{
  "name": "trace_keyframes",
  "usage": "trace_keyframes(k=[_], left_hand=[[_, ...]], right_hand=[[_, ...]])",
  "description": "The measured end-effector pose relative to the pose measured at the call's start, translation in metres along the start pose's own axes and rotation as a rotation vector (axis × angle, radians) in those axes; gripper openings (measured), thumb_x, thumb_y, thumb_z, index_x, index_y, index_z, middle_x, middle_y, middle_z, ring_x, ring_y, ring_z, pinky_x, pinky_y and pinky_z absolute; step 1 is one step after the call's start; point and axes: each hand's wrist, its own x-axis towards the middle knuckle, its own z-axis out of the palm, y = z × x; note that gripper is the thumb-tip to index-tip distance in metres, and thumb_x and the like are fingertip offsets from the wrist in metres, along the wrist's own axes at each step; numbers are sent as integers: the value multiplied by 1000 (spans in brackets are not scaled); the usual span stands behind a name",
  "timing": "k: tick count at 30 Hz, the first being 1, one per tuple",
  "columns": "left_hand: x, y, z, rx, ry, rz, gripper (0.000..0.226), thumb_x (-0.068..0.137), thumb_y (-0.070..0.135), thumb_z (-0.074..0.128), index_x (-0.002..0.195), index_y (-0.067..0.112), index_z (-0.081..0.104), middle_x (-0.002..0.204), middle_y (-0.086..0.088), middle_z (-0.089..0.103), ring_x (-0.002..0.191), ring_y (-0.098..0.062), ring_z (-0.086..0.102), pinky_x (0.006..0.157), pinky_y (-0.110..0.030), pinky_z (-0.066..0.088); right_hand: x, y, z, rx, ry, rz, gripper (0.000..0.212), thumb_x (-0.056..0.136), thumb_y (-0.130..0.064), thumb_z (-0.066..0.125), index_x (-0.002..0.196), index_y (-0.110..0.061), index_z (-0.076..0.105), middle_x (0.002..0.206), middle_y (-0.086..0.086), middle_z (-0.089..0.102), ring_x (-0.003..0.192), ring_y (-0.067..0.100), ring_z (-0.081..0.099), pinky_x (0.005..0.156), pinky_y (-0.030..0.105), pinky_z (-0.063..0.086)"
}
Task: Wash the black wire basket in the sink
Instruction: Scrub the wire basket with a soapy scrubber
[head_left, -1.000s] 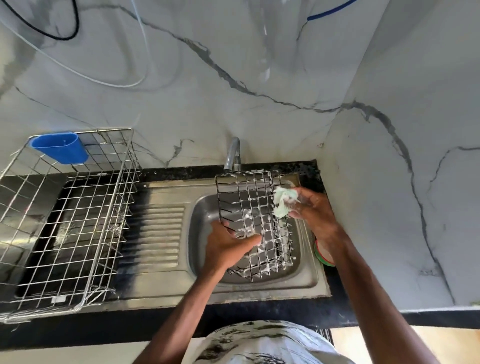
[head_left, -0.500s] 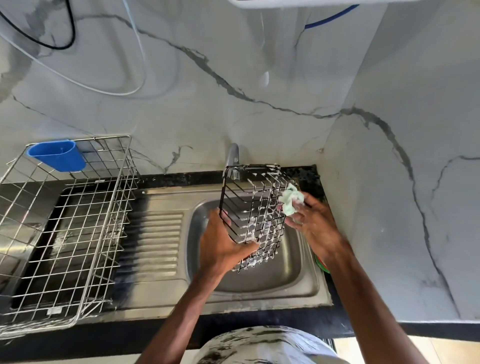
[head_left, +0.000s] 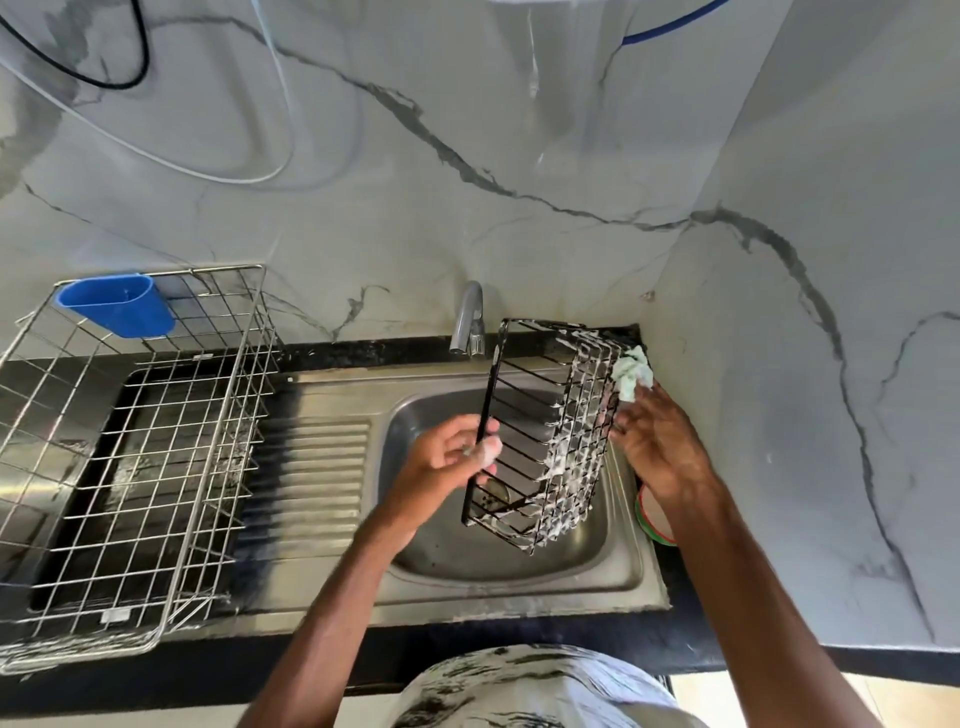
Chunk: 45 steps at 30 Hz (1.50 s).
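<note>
Far left of the gripped basket, a steel dish rack stands on the counter, a blue plastic holder hooked at its back corner. Between rack and grip lies the ribbed drainboard. The left hand curls round the rim wire of the black wire basket, holding it tipped on its side above the sink bowl, with foam clinging to its mesh. Behind the grip stands the tap. Across the basket from that grip, the right hand lays nearly straight fingers against the mesh, pressing what looks like a pale green scrub pad to it. Under that wrist shows a green-and-red rim, mostly hidden.
</note>
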Motion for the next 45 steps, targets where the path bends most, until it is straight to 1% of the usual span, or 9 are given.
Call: trace_keyframes(k=[4, 7, 10, 15, 24, 30, 35, 40, 45], left_hand=[[-7, -15, -14, -311, -43, -129, 53, 86, 44, 70, 133, 19, 68, 136, -4, 69, 128, -26, 63, 118, -59, 38], [-17, -30, -7, -436, -143, -282, 74, 69, 47, 85, 136, 33, 56, 120, 20, 75, 118, -11, 68, 115, -67, 30], [-28, -44, -1, -458, -179, -303, 58, 90, 22, 60, 145, 34, 48, 137, -6, 69, 133, -30, 61, 119, -62, 34], [-34, -58, 5, -626, -64, -295, 59, 92, -2, 65, 147, 15, 56, 142, -24, 61, 137, -31, 57, 114, -36, 46], [-35, -66, 45, -942, 97, -362, 43, 90, -5, 67, 131, 4, 57, 129, -27, 67, 110, -41, 70, 85, -51, 63], [-36, -54, 36, -893, 114, -430, 72, 80, 4, 76, 148, 6, 53, 146, -32, 54, 133, -49, 55, 91, -55, 61], [-35, -49, 39, -849, 70, -312, 49, 100, 7, 59, 146, 22, 48, 142, -31, 58, 127, -53, 59, 99, -66, 52], [-34, -31, 37, -599, 149, -240, 33, 104, 5, 53, 133, 13, 39, 133, -21, 68, 114, -52, 67, 94, -56, 59], [-32, -21, 27, -413, 193, -235, 48, 101, 10, 61, 140, 10, 33, 126, -8, 75, 110, -56, 63, 92, -51, 61]], right_hand=[[0, -7, -4, 48, -77, 22, 49, 46, -23, 98, 85, -21, 69, 67, -6, 62, 54, 7, 52, 51, 22, 46], [0, -6, -4, 41, -94, -1, 30, 72, -13, 81, 99, -18, 69, 77, -3, 66, 57, 6, 57, 56, 22, 51], [-1, -3, -4, 47, -86, -16, 19, 93, -4, 55, 104, -16, 66, 76, -2, 70, 60, 7, 63, 55, 21, 53], [-4, -11, -8, 91, -94, -50, 17, 100, -5, 48, 104, -14, 62, 76, -1, 72, 63, 8, 67, 57, 22, 55], [5, -3, -9, 131, -181, -85, 28, 101, -1, 45, 108, -16, 67, 91, -1, 68, 75, 11, 61, 61, 22, 51], [3, 4, -11, 200, -295, -67, 52, 51, -15, 99, 98, -16, 76, 90, -2, 71, 73, 9, 66, 63, 22, 53], [10, 10, -22, 341, -199, -41, 73, 39, -14, 103, 100, -14, 65, 84, -3, 72, 70, 9, 67, 61, 24, 55], [19, 29, -37, 399, -48, 42, 36, 67, -16, 85, 99, -15, 69, 84, 0, 66, 76, 13, 58, 82, 25, 51], [22, 39, -45, 376, -19, 144, 73, 25, -10, 102, 86, -11, 63, 79, 6, 60, 78, 19, 52, 94, 43, 42]])
